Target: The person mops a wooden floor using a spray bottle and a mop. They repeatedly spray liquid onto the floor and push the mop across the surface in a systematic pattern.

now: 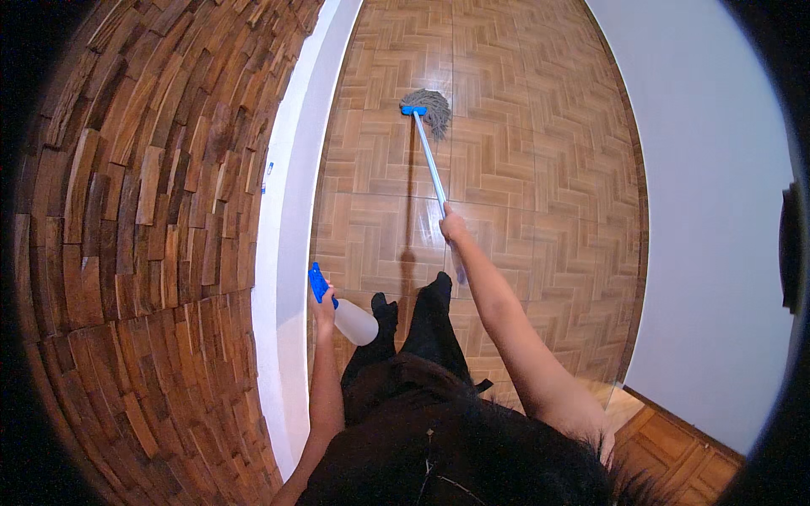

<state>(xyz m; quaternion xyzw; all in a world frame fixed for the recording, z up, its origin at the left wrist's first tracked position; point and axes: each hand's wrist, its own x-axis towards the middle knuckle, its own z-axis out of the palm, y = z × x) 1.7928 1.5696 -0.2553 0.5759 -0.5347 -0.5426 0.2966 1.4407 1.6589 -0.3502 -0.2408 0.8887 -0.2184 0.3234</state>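
Note:
My right hand (454,226) grips the pale blue handle of a string mop (430,163), close to its upper end. The grey yarn mop head (436,109), with its blue plastic clamp (414,111), lies on the floor ahead of me, its strands fanned to the right. In my left hand (324,308) is a spray bottle (356,322) with a translucent white body and a blue trigger head (319,281). My fingers wrap around its neck near the white ledge, and the bottle is tilted with its base toward my legs.
Herringbone wood-look tiles (493,158) cover the floor, shiny in places. A white ledge (285,253) runs along the left below a wall of uneven wood blocks (139,209). On the right stands a plain pale wall (702,209). A wooden panelled surface (677,449) shows at lower right.

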